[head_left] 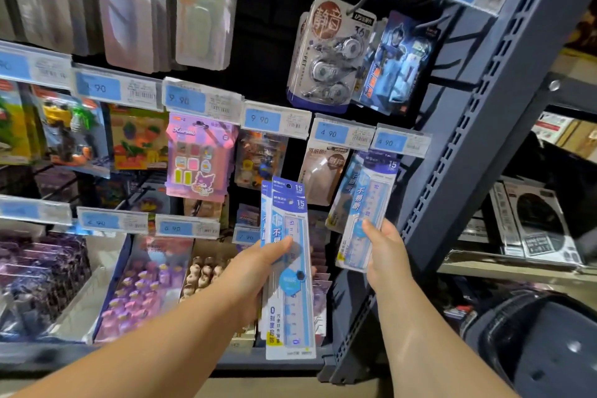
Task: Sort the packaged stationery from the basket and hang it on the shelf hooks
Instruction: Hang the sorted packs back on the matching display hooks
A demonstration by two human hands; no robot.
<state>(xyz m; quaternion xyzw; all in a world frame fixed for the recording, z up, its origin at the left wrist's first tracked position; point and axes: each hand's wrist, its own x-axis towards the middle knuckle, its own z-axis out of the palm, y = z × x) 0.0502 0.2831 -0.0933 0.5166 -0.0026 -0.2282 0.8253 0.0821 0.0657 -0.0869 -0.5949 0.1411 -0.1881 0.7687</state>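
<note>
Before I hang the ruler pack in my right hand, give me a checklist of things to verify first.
1. Right hand grips one ruler pack: ok.
2. Left hand holds the spare ruler packs firmly: ok.
3. Matching pack already sits behind it at that spot: ok.
4. Top of the ruler pack reaches the 4.90 price tag: ok.
5. Hang hole lined up with the hook: cannot tell, hidden.

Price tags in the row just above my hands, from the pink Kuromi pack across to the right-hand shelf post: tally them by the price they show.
9.90 tags: 2
4.90 tags: 2
Total: 4
</note>
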